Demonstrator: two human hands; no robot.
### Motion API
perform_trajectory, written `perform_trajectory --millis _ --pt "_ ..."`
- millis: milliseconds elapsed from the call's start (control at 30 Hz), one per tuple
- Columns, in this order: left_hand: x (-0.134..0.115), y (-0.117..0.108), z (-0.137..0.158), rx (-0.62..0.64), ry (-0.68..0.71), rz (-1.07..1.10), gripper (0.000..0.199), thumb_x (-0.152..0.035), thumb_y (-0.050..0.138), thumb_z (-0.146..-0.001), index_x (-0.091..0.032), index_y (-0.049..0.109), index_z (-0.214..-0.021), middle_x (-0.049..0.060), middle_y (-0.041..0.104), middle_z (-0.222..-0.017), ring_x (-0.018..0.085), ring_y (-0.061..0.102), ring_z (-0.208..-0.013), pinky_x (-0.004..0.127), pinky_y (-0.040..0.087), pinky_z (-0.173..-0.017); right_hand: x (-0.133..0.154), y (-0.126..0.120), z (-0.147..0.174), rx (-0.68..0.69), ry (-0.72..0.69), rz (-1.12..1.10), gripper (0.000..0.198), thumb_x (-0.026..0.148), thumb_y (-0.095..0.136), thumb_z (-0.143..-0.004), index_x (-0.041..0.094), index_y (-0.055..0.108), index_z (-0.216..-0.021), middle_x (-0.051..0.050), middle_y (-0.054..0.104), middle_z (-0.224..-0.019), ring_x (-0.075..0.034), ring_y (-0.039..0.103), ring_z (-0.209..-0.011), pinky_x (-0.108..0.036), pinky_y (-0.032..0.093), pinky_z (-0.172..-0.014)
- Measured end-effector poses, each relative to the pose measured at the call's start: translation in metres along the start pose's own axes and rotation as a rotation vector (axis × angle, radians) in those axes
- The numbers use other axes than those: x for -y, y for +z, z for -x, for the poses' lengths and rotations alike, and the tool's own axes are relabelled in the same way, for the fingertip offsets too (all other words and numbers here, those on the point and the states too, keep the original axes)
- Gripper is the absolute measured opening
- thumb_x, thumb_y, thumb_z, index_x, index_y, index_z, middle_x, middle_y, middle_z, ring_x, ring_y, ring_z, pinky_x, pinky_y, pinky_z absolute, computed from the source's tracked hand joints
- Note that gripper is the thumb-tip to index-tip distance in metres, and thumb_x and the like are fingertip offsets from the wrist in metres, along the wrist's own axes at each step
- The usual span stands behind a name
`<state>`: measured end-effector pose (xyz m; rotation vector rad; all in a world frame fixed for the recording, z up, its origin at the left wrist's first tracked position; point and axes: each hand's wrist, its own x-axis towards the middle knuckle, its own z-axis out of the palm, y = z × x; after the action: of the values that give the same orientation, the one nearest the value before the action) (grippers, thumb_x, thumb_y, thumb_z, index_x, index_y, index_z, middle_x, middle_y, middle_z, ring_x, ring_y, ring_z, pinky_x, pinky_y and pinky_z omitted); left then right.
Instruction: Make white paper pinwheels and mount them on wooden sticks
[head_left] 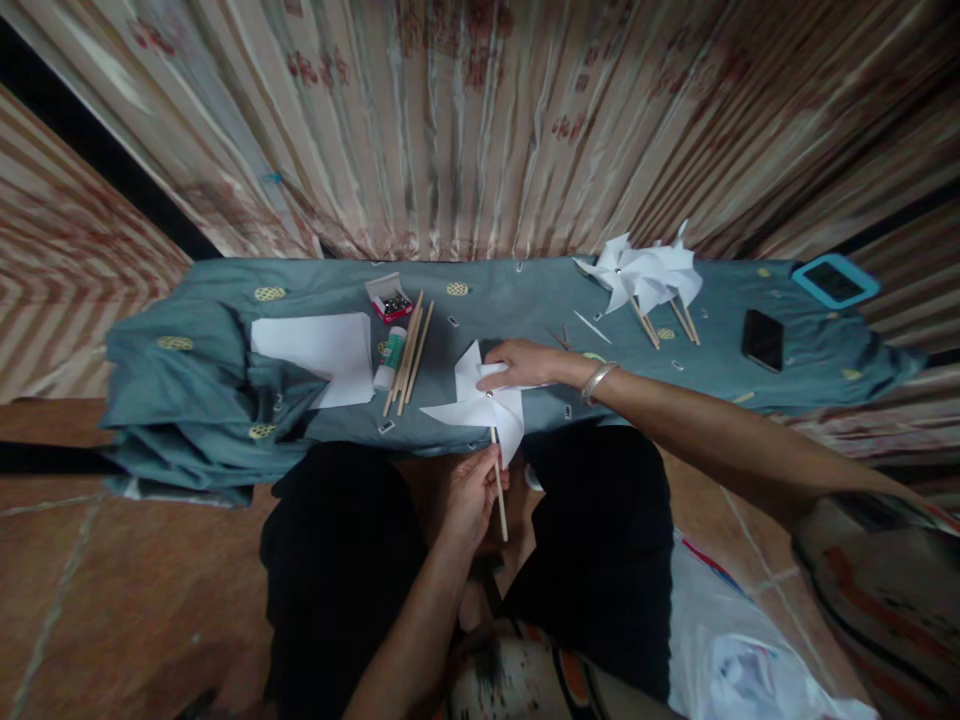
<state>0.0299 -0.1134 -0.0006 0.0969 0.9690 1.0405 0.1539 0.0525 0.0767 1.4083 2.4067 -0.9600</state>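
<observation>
A white paper pinwheel (504, 415) with a metal pin at its centre is in front of me at the near edge of the cloth. Its wooden stick (502, 510) points down toward my lap. My left hand (471, 490) is closed around that stick, just below the blades. From the right, my right hand (521, 362) reaches over and holds an upper blade between thumb and fingers, close to the pin. Part of the blade is hidden under this hand.
Left of the pinwheel lie loose wooden sticks (409, 355), a glue stick (389, 358), a red box of pins (390, 300) and white paper (322, 350). Finished pinwheels (645, 275), scissors (561, 338), a phone (763, 340) and a blue-framed device (832, 282) lie to the right.
</observation>
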Motion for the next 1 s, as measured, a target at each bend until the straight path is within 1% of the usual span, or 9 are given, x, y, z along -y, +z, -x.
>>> perform_trajectory --millis 167,267,433,500,567,667,767,867,1000 --pt "-0.005 0.006 0.004 0.014 -0.006 0.014 0.04 -0.037 0.092 -0.047 -0.011 0.068 -0.066 -0.002 0.059 -0.055 0.007 0.053 -0.048 0.018 0.04 -0.047 -0.004 -0.008 0.009 -0.185 0.056 -0.034 0.043 0.053 0.058 -0.086 0.015 0.071 -0.102 -0.006 0.072 -0.091 -0.018 0.063 -0.08 -0.024 0.04 -0.067" --pt "-0.012 0.011 0.007 0.016 0.01 0.045 0.04 -0.035 0.092 -0.045 -0.011 0.069 -0.068 -0.001 0.062 -0.058 0.007 0.054 -0.05 0.019 0.041 -0.049 -0.003 -0.008 0.027 -0.447 0.019 -0.117 0.044 0.05 0.06 -0.087 0.015 0.067 -0.113 -0.009 0.072 -0.104 -0.022 0.066 -0.092 -0.028 0.045 -0.08" --pt "-0.029 0.019 0.013 0.061 0.068 0.04 0.044 -0.037 0.093 -0.042 -0.01 0.071 -0.069 -0.001 0.061 -0.059 0.006 0.053 -0.051 0.018 0.042 -0.049 0.012 0.006 0.065 -1.003 -0.011 -0.271 0.049 0.053 0.059 -0.087 0.018 0.061 -0.121 -0.011 0.068 -0.121 -0.025 0.063 -0.11 -0.037 0.046 -0.096" --pt "-0.038 0.024 0.015 0.064 0.1 0.026 0.043 -0.039 0.093 -0.042 -0.011 0.07 -0.067 -0.002 0.06 -0.057 0.006 0.052 -0.051 0.017 0.042 -0.049 0.019 0.016 0.077 -1.155 -0.032 -0.32 0.045 0.052 0.059 -0.086 0.02 0.063 -0.117 -0.011 0.067 -0.123 -0.024 0.061 -0.113 -0.038 0.046 -0.099" --pt "-0.049 0.03 0.015 0.051 0.141 0.013 0.043 -0.039 0.093 -0.042 -0.012 0.07 -0.066 -0.003 0.06 -0.057 0.006 0.052 -0.051 0.017 0.042 -0.05 0.023 0.028 0.083 -1.223 0.002 -0.428 0.04 0.052 0.06 -0.085 0.022 0.064 -0.111 -0.01 0.069 -0.116 -0.023 0.064 -0.105 -0.038 0.049 -0.095" --pt "-0.069 0.042 0.011 0.038 0.207 -0.008 0.045 -0.041 0.093 -0.041 -0.012 0.071 -0.066 -0.002 0.061 -0.059 0.006 0.052 -0.052 0.018 0.043 -0.052 0.023 0.047 0.082 -1.142 0.021 -0.732 0.037 0.055 0.061 -0.083 0.021 0.067 -0.097 -0.008 0.073 -0.093 -0.022 0.067 -0.085 -0.036 0.053 -0.082" --pt "-0.088 0.054 0.002 0.058 0.282 -0.063 0.043 -0.043 0.092 -0.043 -0.013 0.07 -0.064 -0.002 0.061 -0.059 0.007 0.051 -0.054 0.019 0.042 -0.054 0.023 0.063 0.073 -0.812 -0.066 -0.945 0.043 0.063 0.06 -0.08 0.021 0.067 -0.078 -0.005 0.07 -0.071 -0.017 0.062 -0.064 -0.03 0.051 -0.063" --pt "-0.1 0.062 -0.009 0.086 0.359 -0.129 0.042 -0.045 0.09 -0.046 -0.013 0.067 -0.059 -0.002 0.058 -0.057 0.008 0.049 -0.057 0.02 0.041 -0.056 0.026 0.072 0.063 -0.555 -0.186 -1.032 0.043 0.061 0.063 -0.079 0.018 0.068 -0.075 -0.003 0.067 -0.068 -0.013 0.055 -0.059 -0.026 0.044 -0.057" --pt "-0.097 0.065 -0.021 0.096 0.367 -0.164 0.043 -0.048 0.088 -0.048 -0.014 0.063 -0.056 -0.004 0.054 -0.052 0.008 0.044 -0.053 0.021 0.036 -0.054 0.032 0.076 0.056 -0.491 -0.216 -1.075 0.035 0.052 0.07 -0.077 0.017 0.068 -0.073 0.0 0.063 -0.066 -0.011 0.052 -0.061 -0.025 0.04 -0.059"
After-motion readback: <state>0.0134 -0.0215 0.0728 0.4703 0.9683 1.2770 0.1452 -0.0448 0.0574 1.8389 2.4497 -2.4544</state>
